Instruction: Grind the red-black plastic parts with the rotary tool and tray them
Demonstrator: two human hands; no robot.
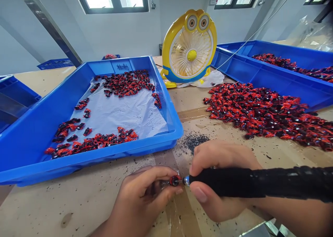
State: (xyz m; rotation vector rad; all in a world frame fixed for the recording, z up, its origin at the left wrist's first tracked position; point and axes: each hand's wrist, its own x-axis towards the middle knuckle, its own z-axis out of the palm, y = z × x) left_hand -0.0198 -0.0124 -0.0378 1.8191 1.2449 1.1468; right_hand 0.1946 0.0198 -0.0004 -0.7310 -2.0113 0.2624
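A small red and black part (174, 181) is pinched between the thumb and fingers of my left hand (147, 192), low in the middle of the view. My right hand (223, 174) is wrapped round a black handheld tool (229, 182) that lies level and extends to the right edge. The tool's thin metal tip meets the opening of the small part. Black shavings (195, 141) are scattered on the table just beyond my hands.
A blue tray (145, 146) with similar parts on a white sheet stands at the left. A heap of red and black parts (260, 112) covers the right side, before more blue trays (270, 77). A yellow fan (191, 55) stands at the back on the table (85, 202).
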